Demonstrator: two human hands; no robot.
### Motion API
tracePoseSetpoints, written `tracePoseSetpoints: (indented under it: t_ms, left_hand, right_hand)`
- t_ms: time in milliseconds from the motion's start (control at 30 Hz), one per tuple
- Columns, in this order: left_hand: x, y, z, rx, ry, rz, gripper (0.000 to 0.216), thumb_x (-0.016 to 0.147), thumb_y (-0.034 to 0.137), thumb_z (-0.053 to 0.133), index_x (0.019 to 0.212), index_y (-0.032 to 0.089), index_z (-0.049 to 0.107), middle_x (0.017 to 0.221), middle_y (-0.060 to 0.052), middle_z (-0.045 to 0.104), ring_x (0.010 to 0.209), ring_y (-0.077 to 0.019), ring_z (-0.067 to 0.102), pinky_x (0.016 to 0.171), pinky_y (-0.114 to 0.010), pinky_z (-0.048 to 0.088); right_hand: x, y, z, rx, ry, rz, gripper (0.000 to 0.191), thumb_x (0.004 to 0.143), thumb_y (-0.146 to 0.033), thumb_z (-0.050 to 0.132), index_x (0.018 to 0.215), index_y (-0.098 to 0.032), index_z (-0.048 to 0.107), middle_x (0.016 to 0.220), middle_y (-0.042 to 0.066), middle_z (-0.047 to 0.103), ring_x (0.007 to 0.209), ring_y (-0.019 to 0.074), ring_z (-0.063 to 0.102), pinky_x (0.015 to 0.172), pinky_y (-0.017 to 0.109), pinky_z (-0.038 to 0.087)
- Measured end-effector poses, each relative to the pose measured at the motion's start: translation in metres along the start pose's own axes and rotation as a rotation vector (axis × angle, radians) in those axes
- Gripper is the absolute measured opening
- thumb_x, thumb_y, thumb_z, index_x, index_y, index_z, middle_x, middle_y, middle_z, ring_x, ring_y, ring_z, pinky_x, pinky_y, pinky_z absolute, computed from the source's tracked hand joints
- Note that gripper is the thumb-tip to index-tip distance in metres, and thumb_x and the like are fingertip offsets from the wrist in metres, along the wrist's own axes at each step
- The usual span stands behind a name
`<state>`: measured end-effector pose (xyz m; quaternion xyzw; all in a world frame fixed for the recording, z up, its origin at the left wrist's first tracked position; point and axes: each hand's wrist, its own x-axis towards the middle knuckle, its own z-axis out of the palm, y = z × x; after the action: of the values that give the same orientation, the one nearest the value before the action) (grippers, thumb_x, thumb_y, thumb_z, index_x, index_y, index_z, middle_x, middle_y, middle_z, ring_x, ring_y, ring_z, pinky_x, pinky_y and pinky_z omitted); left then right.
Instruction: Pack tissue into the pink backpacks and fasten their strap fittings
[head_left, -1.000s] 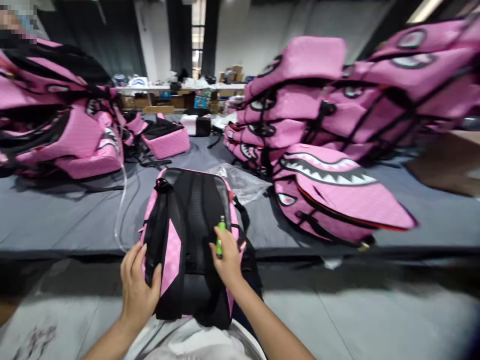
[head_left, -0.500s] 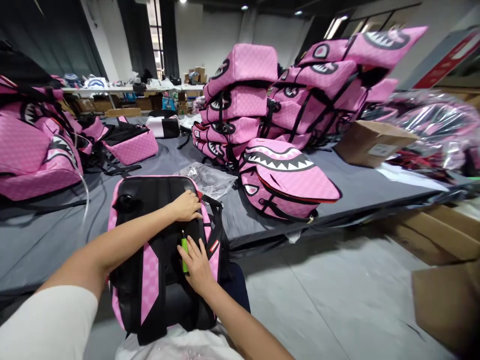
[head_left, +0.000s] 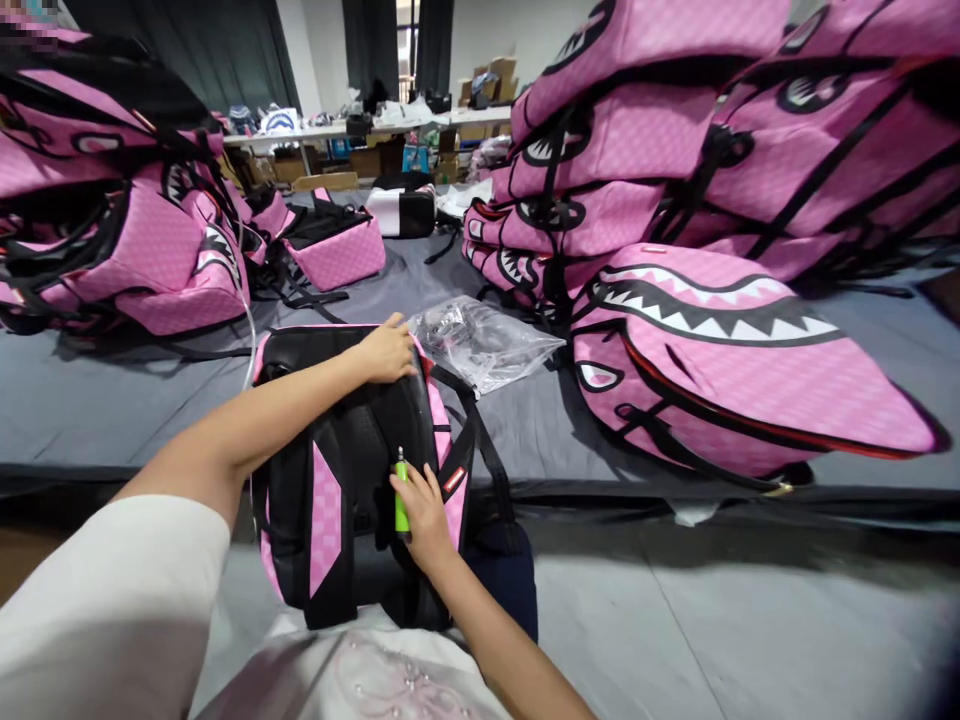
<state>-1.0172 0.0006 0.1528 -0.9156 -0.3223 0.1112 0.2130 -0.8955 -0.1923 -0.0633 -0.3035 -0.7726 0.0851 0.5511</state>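
Backpack [head_left: 352,470] lies back-panel up. Left hand [head_left: 388,350] grips its top edge, fingers curled over; right hand [head_left: 424,510] clasps green lighter [head_left: 401,498] against the panel.

No legible text, brand name, number or sign appears in this view. The small red tag [head_left: 453,479] on the side of the backpack [head_left: 352,470] carries a light mark too small to read. The cartons [head_left: 491,72] at the far wall show no readable print.
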Motion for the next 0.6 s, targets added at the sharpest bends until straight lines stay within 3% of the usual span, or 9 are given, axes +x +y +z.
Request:
tracePoseSetpoints:
  t_ms: [100, 167, 300, 400, 600]
  left_hand:
    - [-0.011, 0.026, 0.008, -0.101, 0.001, 0.128, 0.038, 0.086, 0.054, 0.064, 0.088, 0.017, 0.073, 0.092, -0.009, 0.07, 0.096, -0.0251, 0.056, 0.099, -0.043, 0.033]
    - [-0.02, 0.043, 0.014, -0.156, 0.038, 0.131, 0.042, 0.08, 0.056, 0.071, 0.092, 0.016, 0.071, 0.091, -0.009, 0.069, 0.094, -0.0248, 0.057, 0.1, -0.044, 0.035]
    - [-0.036, 0.061, 0.027, -0.177, 0.159, 0.0, 0.04, 0.074, 0.049, 0.079, 0.09, 0.015, 0.069, 0.093, -0.009, 0.066, 0.104, -0.0276, 0.056, 0.111, -0.05, 0.031]
    - [-0.047, 0.068, 0.036, -0.257, 0.296, -0.019, 0.028, 0.079, 0.039, 0.076, 0.09, 0.015, 0.066, 0.098, -0.008, 0.065, 0.114, -0.0271, 0.054, 0.116, -0.054, 0.029]
    - [-0.063, 0.08, 0.051, -0.309, 0.476, -0.005, 0.013, 0.09, 0.028, 0.063, 0.088, 0.016, 0.063, 0.099, -0.007, 0.064, 0.119, -0.0248, 0.054, 0.119, -0.055, 0.028]
  right_hand:
    - [0.012, -0.002, -0.015, 0.197, 0.229, 0.281, 0.04, 0.095, -0.014, 0.049, 0.133, -0.024, 0.053, 0.117, 0.01, 0.069, 0.107, 0.0237, 0.067, 0.096, 0.048, 0.054]
    - [0.032, -0.002, -0.026, 0.328, 0.364, 0.496, 0.031, 0.096, -0.025, 0.055, 0.127, -0.023, 0.056, 0.107, 0.008, 0.071, 0.086, 0.0201, 0.071, 0.081, 0.038, 0.059]
    - [0.079, 0.011, -0.044, 0.441, 0.541, 0.758, 0.034, 0.093, -0.048, 0.057, 0.108, -0.017, 0.056, 0.071, 0.0, 0.066, 0.051, 0.0141, 0.061, 0.052, 0.027, 0.053]
    - [0.099, 0.024, -0.046, 0.335, 0.516, 0.811, 0.039, 0.093, -0.056, 0.052, 0.092, -0.017, 0.056, 0.056, -0.004, 0.057, 0.045, 0.0132, 0.054, 0.049, 0.026, 0.047]
    - [0.103, 0.029, -0.033, 0.16, 0.41, 0.732, 0.038, 0.097, -0.053, 0.045, 0.086, -0.018, 0.056, 0.053, -0.004, 0.055, 0.048, 0.0141, 0.054, 0.06, 0.028, 0.044]
